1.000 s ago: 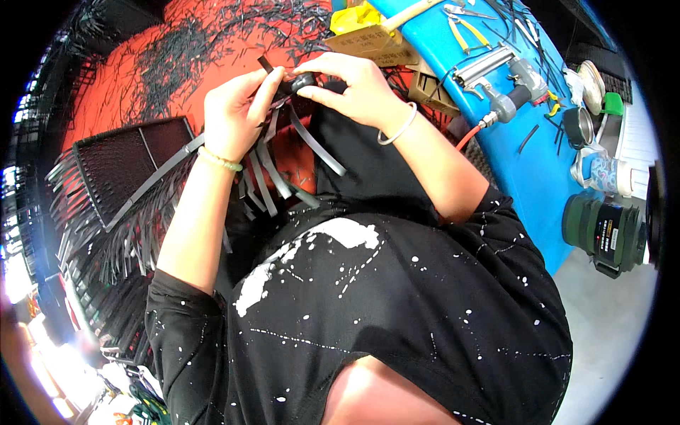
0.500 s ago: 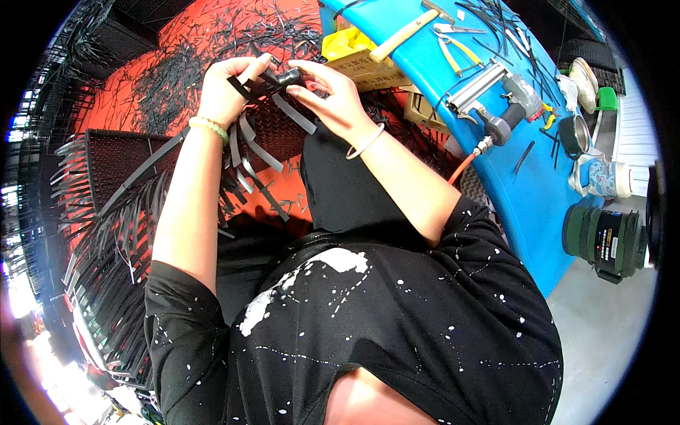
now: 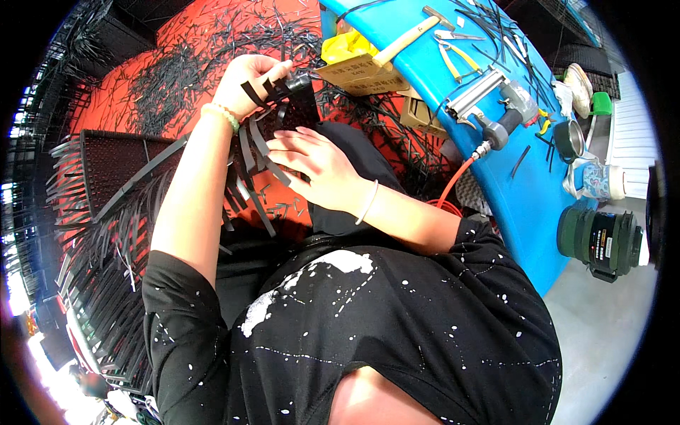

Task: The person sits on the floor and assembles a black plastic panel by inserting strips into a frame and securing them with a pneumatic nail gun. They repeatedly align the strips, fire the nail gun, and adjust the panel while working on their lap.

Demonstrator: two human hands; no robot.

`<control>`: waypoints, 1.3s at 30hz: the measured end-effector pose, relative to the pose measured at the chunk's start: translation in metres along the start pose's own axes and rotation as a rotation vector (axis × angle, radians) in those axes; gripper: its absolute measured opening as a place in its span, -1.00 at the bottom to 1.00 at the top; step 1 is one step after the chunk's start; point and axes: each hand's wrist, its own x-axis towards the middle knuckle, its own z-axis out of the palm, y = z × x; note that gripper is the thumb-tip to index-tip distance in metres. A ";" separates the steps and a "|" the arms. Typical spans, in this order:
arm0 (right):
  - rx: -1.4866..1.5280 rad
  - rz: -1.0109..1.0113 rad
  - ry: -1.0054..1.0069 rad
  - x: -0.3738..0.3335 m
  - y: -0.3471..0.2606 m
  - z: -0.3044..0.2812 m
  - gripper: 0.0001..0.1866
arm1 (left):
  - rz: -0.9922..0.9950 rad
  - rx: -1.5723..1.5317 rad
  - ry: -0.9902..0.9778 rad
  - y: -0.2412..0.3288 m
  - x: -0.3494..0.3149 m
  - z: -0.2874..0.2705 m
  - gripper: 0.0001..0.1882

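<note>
My left hand (image 3: 244, 86) is closed on a flat black strip (image 3: 253, 95) at the edge of a dark woven piece (image 3: 304, 106). The woven piece is partly hidden behind the fingers. Loose black and grey strip ends (image 3: 249, 150) hang from it below the left wrist. Nearer my body, my right hand (image 3: 315, 164) is open, palm down, with fingers stretched toward the hanging strips. Its fingertips lie beside those strips; whether they touch them I cannot tell.
A blue table (image 3: 517, 205) stands at the right with a hammer (image 3: 407, 41), yellow-handled pliers (image 3: 453, 62), an air nail gun (image 3: 506, 113) and a green jar (image 3: 598, 241). A cardboard box (image 3: 358, 76) sits beside it. Cut strips (image 3: 170, 85) litter the red floor covering. A strip-fringed woven panel (image 3: 113, 166) stands left.
My right hand has left the black piece, moved down toward my body and spread its fingers. My left hand keeps its hold, slightly shifted to the right.
</note>
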 end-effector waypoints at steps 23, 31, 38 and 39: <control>0.447 0.316 0.538 0.029 0.014 -0.030 -0.80 | -0.077 -0.045 0.098 -0.004 -0.019 0.019 -0.61; 0.168 0.358 0.347 0.023 0.030 -0.037 -0.67 | -0.039 -0.076 0.124 0.008 -0.037 0.032 -0.68; 0.141 0.276 0.292 0.015 0.024 -0.045 -0.61 | 0.197 -0.091 0.275 0.012 -0.049 0.046 -0.73; 0.055 0.229 0.286 0.015 0.021 -0.047 -0.60 | 0.185 -0.101 0.280 0.014 -0.051 0.047 -0.74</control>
